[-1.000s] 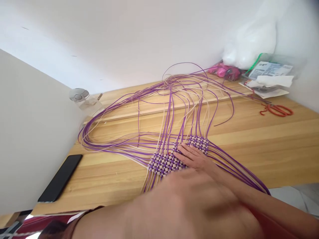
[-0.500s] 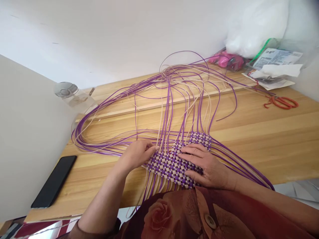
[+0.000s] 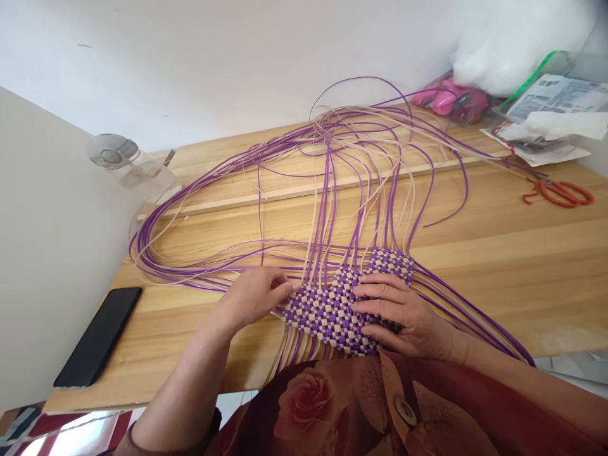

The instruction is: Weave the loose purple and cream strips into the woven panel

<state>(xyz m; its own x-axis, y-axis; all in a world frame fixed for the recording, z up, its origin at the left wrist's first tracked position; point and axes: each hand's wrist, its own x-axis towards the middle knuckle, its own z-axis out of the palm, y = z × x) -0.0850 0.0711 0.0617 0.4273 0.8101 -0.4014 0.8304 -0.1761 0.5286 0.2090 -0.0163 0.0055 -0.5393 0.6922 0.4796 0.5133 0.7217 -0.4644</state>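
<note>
A woven piece (image 3: pixel 327 310) in purple and beige checks lies at the table's front edge, close against my body. My left hand (image 3: pixel 256 294) has its thumb and fingers pinched at the upper left corner of the weave; the fingertips are partly hidden. Flat on the right part of the weave rests my right hand (image 3: pixel 411 320), fingers spread. Long loose purple and beige cords (image 3: pixel 325 215) run up from the top edge. More cords leave both sides and the bottom, and those on the left loop round to the back in a bundle (image 3: pixel 147 237).
A black phone (image 3: pixel 97 335) lies at left on the wooden table (image 3: pixel 498 253). Behind it a clear bottle with a grey lid (image 3: pixel 113 151) leans by the wall. Orange-handled scissors (image 3: pixel 567 193), papers (image 3: pixel 555 98) and pink bundles (image 3: pixel 444 98) are at right. A thin wooden strip (image 3: pixel 223 206) crosses the table.
The view has shifted slightly, so the far right things sit further right. Both hands keep about the same place on the weave.
</note>
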